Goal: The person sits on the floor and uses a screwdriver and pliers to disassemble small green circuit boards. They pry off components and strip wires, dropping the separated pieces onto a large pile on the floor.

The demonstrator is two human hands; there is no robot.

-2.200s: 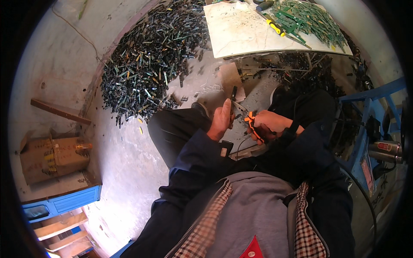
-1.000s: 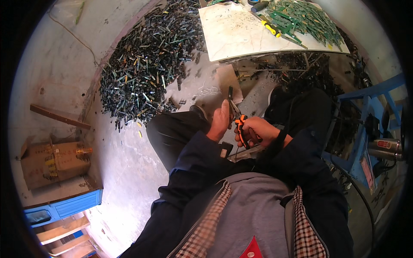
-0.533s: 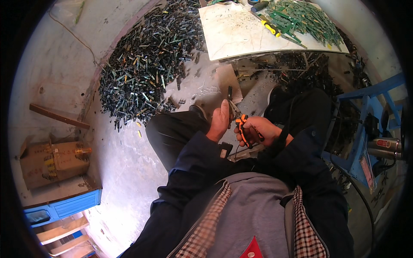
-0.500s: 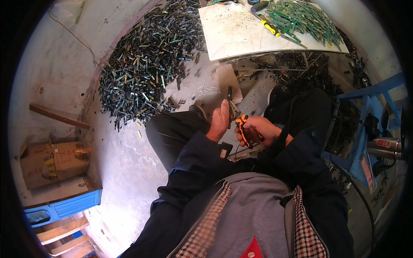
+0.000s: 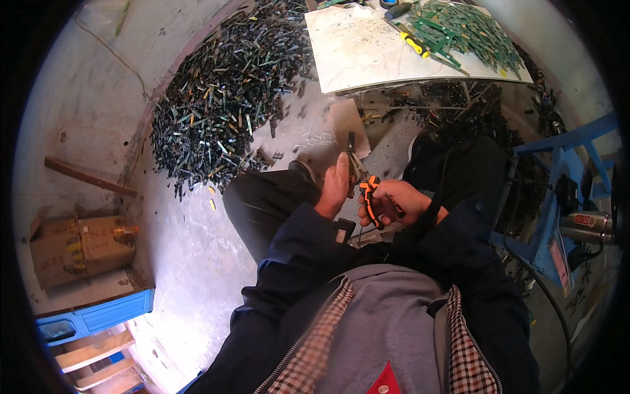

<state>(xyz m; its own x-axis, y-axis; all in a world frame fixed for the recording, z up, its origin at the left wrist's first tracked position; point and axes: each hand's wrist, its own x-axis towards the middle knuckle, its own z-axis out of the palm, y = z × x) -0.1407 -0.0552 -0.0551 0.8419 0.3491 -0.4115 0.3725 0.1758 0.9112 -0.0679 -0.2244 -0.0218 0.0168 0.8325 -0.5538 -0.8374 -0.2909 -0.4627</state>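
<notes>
My right hand (image 5: pixel 407 200) is wrapped round pliers (image 5: pixel 371 197) with orange and black handles. The jaws point up and left, close to the fingers of my left hand (image 5: pixel 335 185). That hand is closed with its thumb up, gripping a small dark strip (image 5: pixel 351 140) whose end sticks up past the thumb. The jaws meet the strip's lower part, but fingers hide whether they bite on it. Both hands are held above the floor between my bent legs.
A large heap of dark strips (image 5: pixel 223 98) covers the floor ahead left. On a pale board (image 5: pixel 348 52) lie green circuit strips (image 5: pixel 459 33) and a yellow-and-black screwdriver (image 5: pixel 415 44). A blue stool frame (image 5: pixel 548 197) with a metal flask (image 5: pixel 584 226) stands right, a cardboard box (image 5: pixel 85 246) left.
The pliers' handles and my right hand have shifted very slightly. My left hand stays in place with the strip.
</notes>
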